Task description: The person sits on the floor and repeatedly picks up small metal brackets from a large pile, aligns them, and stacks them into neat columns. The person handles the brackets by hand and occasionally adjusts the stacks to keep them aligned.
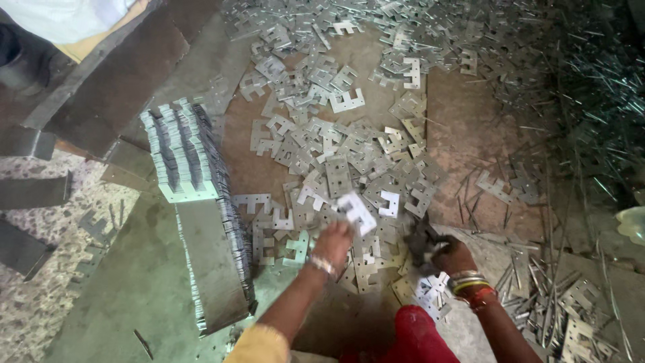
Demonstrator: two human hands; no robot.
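Floor: grey, bare at the left of the stack, brown further up.

Loose plates: a wide scatter of flat E-shaped metal stampings, spread to the right of the stack and up to the top edge. Many overlap.

Scrap strips: a tangle of thin metal slivers, far right of the stack, running down the right side.

Stack: plates of the same shape packed on edge in a long row, tilted, left of centre. A second row continues below it toward the viewer.

Left hand: right of the stack, low in frame, fingers closed on one pale plate, held raised above the scatter. Bangle at the wrist.

Right hand: further right of the stack, fingers closed around a dark bundle of plates; edges blurred, count not readable. Several bangles at the wrist.
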